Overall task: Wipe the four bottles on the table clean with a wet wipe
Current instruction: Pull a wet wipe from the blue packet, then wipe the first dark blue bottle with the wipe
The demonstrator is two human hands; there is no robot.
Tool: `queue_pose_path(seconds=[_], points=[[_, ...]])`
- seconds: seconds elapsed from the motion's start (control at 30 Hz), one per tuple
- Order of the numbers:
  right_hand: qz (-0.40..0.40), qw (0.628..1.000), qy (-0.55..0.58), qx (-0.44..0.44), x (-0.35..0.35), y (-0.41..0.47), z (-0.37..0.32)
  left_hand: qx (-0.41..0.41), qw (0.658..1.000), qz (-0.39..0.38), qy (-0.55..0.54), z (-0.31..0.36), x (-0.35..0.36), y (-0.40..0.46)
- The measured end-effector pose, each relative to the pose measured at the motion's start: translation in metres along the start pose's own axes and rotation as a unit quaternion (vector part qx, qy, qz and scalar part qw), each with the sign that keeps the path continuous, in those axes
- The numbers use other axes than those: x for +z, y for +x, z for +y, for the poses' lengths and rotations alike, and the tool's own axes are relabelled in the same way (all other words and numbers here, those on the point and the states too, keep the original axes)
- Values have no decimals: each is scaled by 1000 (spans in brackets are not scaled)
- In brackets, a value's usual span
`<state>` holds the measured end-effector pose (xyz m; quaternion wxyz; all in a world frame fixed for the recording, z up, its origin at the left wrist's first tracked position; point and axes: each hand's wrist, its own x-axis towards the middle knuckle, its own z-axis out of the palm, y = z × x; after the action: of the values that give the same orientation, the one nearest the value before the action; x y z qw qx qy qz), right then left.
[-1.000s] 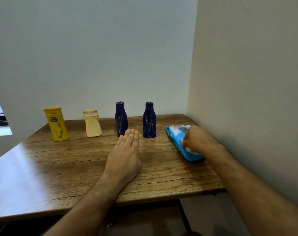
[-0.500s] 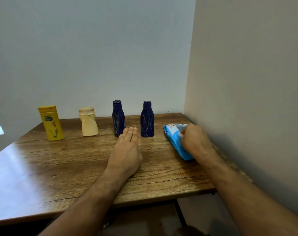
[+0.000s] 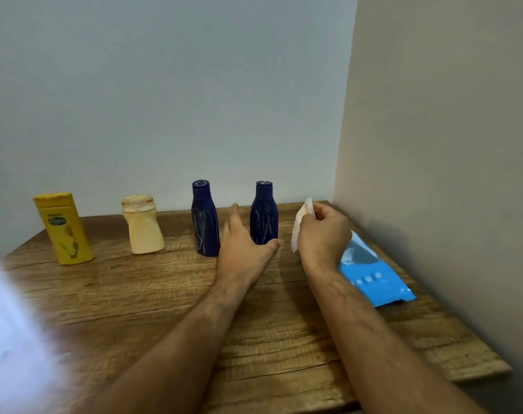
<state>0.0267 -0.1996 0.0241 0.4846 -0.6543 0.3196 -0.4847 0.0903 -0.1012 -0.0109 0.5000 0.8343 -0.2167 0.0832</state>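
Four bottles stand in a row along the back of the wooden table (image 3: 134,309): a yellow bottle (image 3: 63,228), a cream bottle (image 3: 143,225), a left dark blue bottle (image 3: 205,219) and a right dark blue bottle (image 3: 264,213), both blue ones streaked with white marks. My right hand (image 3: 323,234) pinches a white wet wipe (image 3: 300,224) and holds it up just right of the right blue bottle. My left hand (image 3: 244,243) is raised off the table with fingers extended, between the two blue bottles and close to the right one.
A blue wet-wipe pack (image 3: 371,273) lies on the table near the right wall, partly behind my right wrist. Walls close off the back and right side. Bright glare covers the table's left front corner.
My right hand has pulled a wipe out of the pack and lifted it. My left hand has left the table top and reached forward toward the right blue bottle.
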Motion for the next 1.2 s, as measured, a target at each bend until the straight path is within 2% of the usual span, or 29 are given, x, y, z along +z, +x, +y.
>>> queue_pose_path(seconds=[0.13,0.23,0.4,0.67,0.83,1.03,1.2], points=[[-10,1000,-11,-3,14,3,12,1,997,-4,-78,-9,10,18],[-47,998,-25,-31,21,8,17,7,991,-9,-134,-11,14,28],[-102,993,-27,-55,26,9,24,40,974,-87,-206,-9,14,28],[-202,972,-28,-119,8,-7,4,-36,933,-152,-326,2,-23,1],[-275,953,2,-128,11,-42,-26,-62,905,-132,-400,-9,-74,-30],[-357,928,63,-87,36,-94,-44,-92,870,-78,-478,-27,-128,-61],[-352,925,121,-79,57,-109,-48,-121,853,-39,-507,-46,-151,-62]])
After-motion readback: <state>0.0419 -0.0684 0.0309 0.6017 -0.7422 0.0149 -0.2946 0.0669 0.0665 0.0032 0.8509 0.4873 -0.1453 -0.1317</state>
